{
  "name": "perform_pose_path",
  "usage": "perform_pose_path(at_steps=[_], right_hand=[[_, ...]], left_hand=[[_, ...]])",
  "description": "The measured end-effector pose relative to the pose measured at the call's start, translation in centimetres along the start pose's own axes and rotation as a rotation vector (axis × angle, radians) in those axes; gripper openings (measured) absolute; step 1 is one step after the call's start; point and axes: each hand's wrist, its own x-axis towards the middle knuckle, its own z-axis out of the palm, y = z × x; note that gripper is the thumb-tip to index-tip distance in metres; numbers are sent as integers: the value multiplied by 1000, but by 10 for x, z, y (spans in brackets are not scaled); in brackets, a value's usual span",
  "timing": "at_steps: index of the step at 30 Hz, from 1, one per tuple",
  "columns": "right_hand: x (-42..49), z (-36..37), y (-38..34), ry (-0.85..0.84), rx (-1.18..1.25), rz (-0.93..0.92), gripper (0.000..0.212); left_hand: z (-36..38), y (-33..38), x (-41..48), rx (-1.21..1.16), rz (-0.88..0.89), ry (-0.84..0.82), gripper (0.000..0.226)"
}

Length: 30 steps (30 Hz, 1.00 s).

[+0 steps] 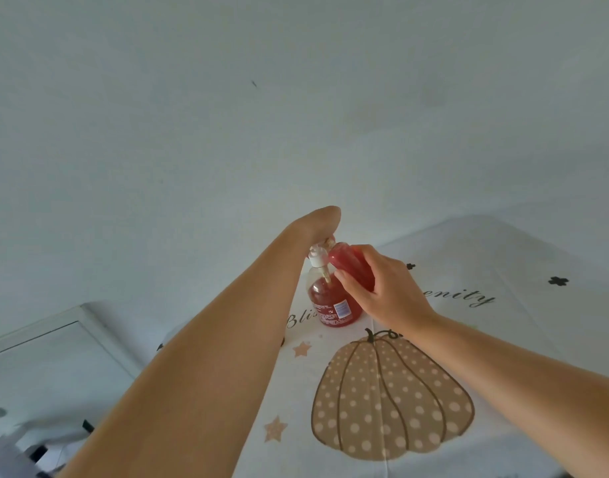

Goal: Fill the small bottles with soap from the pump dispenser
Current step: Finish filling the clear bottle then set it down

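Observation:
A clear pump dispenser [334, 305] holding red soap stands on the table, its white pump head at the top. My left hand [316, 224] rests on top of the pump head, fingers bent down over it and mostly hidden. My right hand [385, 288] grips a small bottle [351, 265] full of red soap, tilted with its mouth against the pump's spout.
The table wears a white cloth [468, 339] printed with a dotted pumpkin, stars and script lettering. A plain pale wall fills the background. A white cabinet or door panel [47, 350] lies to the lower left, beside the table's edge.

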Motion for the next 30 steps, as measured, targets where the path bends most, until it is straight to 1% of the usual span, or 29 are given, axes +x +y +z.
perform_pose_path(at_steps=[1, 4, 5, 8, 11, 15, 19, 22, 24, 28, 30], right_hand=[[0, 1, -1, -5, -4, -2, 44], [-1, 0, -1, -11, -19, 5, 46], [-1, 0, -1, -12, -18, 7, 46], [-1, 0, -1, -6, -22, 0, 45], [-1, 0, -1, -4, -22, -15, 45], [0, -1, -2, 5, 5, -7, 49], [-1, 0, -2, 0, 15, -4, 47], [-1, 0, 1, 5, -23, -19, 47], [-2, 0, 1, 3, -29, -19, 46], [-1, -2, -2, 0, -20, -28, 52], [-1, -1, -2, -3, -12, -13, 51]], left_hand=[[1, -2, 1, -20, -3, -1, 32], [5, -8, 6, -63, -26, -32, 48], [7, -9, 5, -70, -32, -36, 50], [7, -9, 3, -67, -22, -22, 46], [6, -9, 5, -48, -18, -11, 35], [4, -2, 10, -25, 5, 10, 26], [4, -2, 12, -14, 8, 12, 28], [9, -7, 17, -86, 0, -13, 31], [11, -8, 14, -108, 5, -30, 28], [10, -7, 13, -52, 18, -22, 29], [7, -5, 14, -17, 22, -23, 27]])
